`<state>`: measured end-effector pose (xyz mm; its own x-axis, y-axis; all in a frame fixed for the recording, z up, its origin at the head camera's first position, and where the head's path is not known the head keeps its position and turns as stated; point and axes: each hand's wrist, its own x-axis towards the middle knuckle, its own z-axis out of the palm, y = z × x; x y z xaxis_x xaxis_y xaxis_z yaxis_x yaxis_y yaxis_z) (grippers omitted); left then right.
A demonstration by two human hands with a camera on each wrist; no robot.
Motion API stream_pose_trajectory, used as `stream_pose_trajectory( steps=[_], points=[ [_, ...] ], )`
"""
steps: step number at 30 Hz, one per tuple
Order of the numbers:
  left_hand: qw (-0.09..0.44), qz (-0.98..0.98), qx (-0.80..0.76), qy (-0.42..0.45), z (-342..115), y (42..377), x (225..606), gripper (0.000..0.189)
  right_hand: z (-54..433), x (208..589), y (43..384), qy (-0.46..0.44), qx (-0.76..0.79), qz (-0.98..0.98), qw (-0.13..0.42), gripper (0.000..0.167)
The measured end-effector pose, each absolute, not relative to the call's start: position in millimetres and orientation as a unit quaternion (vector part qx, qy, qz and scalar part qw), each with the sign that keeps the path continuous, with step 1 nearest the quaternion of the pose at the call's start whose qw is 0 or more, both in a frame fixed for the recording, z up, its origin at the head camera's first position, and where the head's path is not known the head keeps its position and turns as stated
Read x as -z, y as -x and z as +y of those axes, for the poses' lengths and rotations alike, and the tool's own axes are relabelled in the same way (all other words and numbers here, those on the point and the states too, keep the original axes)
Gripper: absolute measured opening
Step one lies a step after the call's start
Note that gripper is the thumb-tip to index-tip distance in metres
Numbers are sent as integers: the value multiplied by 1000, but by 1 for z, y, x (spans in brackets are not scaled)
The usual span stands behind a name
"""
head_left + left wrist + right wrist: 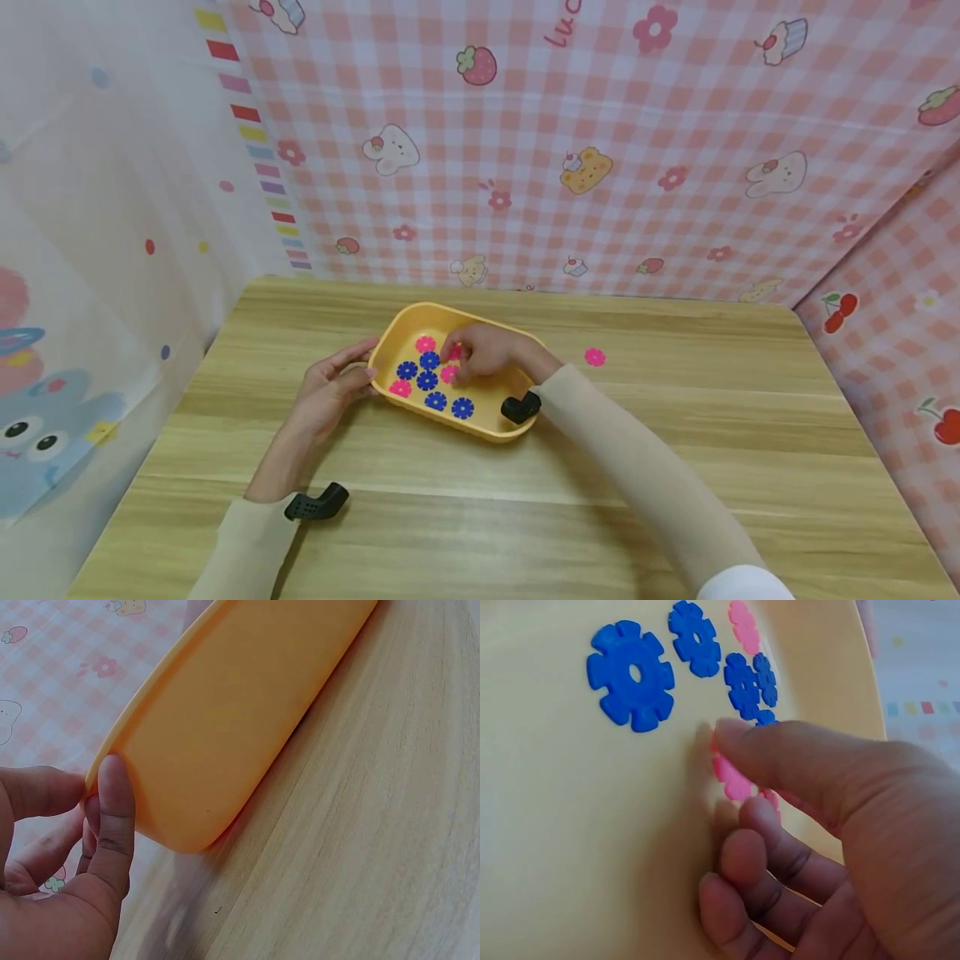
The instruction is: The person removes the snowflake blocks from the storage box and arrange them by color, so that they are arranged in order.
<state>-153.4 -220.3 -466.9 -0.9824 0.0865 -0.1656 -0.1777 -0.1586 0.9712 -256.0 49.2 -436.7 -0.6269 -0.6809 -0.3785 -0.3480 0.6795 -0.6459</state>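
My left hand [327, 390] grips the left end of a yellow plastic tray [480, 430], thumb and fingers on either side of its rim. The tray's outer wall [225, 712] fills much of the left wrist view. Inside the tray lie several blue snowflake-shaped discs [462, 407] and several pink ones [401, 388]. My right hand [487, 352] reaches into the tray, its fingers bent and the thumb apart from them. In the right wrist view, the thumb partly covers a pink disc [737, 782]; a larger-looking blue disc [630, 675] lies farther left.
A single pink disc [595, 357] lies on the wooden table [675, 433], right of the tray. A pink checked cloth [525, 125] hangs behind the table, with further printed cloth at both sides. Black wrist cameras [318, 503] sit on both sleeves.
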Motion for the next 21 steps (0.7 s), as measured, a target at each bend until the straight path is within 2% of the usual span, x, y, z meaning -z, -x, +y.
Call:
stream_pose_trajectory(
  steps=[12, 21],
  points=[
    [91, 649, -754, 42, -220, 153, 465, 54, 46, 440, 255, 304, 266, 865, 299, 21],
    [92, 650, -753, 43, -220, 153, 465, 54, 45, 436, 254, 325, 258, 870, 265, 12]
  ],
)
